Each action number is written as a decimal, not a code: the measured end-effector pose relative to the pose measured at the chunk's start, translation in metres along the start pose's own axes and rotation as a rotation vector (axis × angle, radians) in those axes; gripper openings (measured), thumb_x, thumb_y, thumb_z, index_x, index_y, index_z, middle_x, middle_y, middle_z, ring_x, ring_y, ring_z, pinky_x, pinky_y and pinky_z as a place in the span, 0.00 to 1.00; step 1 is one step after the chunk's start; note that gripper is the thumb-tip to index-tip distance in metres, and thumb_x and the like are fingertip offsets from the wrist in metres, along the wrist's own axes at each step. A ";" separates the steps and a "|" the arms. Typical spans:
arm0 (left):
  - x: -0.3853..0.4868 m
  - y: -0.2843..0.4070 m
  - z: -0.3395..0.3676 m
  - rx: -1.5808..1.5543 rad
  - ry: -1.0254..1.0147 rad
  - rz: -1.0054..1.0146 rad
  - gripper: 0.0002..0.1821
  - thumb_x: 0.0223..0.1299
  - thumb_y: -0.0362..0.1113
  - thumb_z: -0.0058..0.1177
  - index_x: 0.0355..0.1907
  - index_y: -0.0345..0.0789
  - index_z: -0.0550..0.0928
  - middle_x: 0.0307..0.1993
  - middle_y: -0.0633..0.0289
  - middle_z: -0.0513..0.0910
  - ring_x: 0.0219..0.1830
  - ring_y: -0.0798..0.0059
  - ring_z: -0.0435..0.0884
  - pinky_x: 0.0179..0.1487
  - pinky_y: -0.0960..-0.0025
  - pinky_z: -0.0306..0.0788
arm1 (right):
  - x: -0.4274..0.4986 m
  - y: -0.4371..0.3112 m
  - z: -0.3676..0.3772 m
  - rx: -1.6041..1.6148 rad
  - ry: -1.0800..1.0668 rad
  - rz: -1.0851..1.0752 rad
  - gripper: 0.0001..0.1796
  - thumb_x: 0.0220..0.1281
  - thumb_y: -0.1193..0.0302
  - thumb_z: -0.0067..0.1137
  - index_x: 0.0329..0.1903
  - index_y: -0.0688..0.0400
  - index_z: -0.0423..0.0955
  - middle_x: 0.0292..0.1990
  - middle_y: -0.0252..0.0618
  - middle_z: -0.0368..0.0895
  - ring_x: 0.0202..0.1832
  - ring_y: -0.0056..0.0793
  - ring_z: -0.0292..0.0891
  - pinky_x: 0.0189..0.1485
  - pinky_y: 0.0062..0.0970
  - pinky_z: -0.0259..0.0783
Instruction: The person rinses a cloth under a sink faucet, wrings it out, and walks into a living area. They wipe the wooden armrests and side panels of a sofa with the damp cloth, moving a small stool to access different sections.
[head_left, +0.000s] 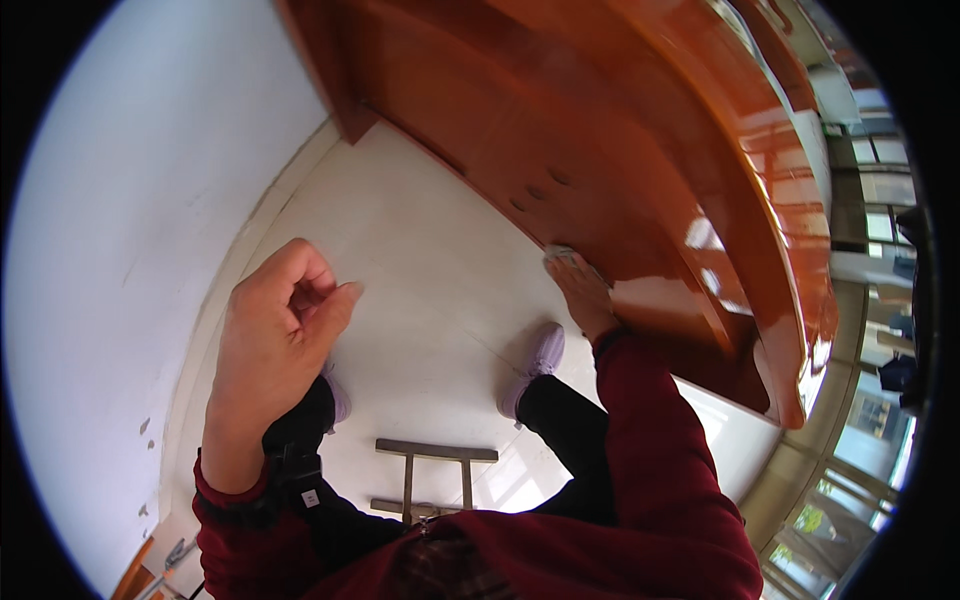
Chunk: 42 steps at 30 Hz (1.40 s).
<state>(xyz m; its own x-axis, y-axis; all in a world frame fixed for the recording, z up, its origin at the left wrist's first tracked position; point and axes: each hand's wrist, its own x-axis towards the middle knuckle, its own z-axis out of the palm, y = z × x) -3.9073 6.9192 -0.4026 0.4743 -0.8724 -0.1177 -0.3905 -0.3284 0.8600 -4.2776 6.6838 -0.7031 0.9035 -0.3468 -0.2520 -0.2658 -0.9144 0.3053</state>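
Observation:
Pressed flat against the lower edge of a glossy red-brown wooden furniture panel (480, 97), my right hand (583, 291) has a pale, crumpled cloth (562, 255) under its fingers. The palm side and most of the cloth are hidden. My left hand (285, 315) hangs in the air over the floor, apart from the furniture. Its fingers are curled in towards the palm with the thumb alongside, and nothing shows in its grasp. Three dark oval marks or holes (535, 192) sit in the panel ahead of the right hand.
A white wall (150, 225) rises close on my left. The furniture's moulded, varnished edge (750, 187) curves along the right. Between my feet and body stands a wooden stool or frame (436, 451) on the pale tiled floor (420, 300). Windows (874, 420) line the far right.

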 end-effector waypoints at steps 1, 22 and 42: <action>0.001 0.001 0.003 0.015 -0.020 -0.010 0.13 0.59 0.27 0.59 0.25 0.32 0.69 0.18 0.69 0.70 0.20 0.86 0.66 0.24 0.78 0.61 | -0.004 0.001 0.005 0.084 -0.062 0.024 0.31 0.63 0.71 0.44 0.70 0.58 0.59 0.70 0.33 0.60 0.73 0.24 0.52 0.78 0.33 0.37; -0.021 -0.008 -0.041 0.008 -0.030 0.069 0.12 0.61 0.31 0.58 0.27 0.32 0.70 0.19 0.67 0.72 0.23 0.81 0.68 0.28 0.74 0.64 | -0.150 0.014 -0.045 -0.210 -0.537 0.350 0.12 0.56 0.68 0.50 0.28 0.49 0.84 0.40 0.37 0.84 0.53 0.31 0.72 0.62 0.40 0.56; -0.030 -0.026 -0.052 0.111 -0.021 0.057 0.14 0.61 0.34 0.58 0.26 0.32 0.69 0.19 0.68 0.69 0.23 0.83 0.64 0.27 0.74 0.61 | -0.191 0.007 -0.149 -0.353 -0.442 0.349 0.20 0.61 0.63 0.50 0.53 0.56 0.73 0.52 0.42 0.75 0.60 0.38 0.65 0.65 0.42 0.53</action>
<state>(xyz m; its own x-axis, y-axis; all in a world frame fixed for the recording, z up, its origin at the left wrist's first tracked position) -3.8704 6.9725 -0.3957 0.4329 -0.8978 -0.0812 -0.5018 -0.3149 0.8056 -4.4017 6.7752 -0.5158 0.5408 -0.7323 -0.4139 -0.3241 -0.6354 0.7009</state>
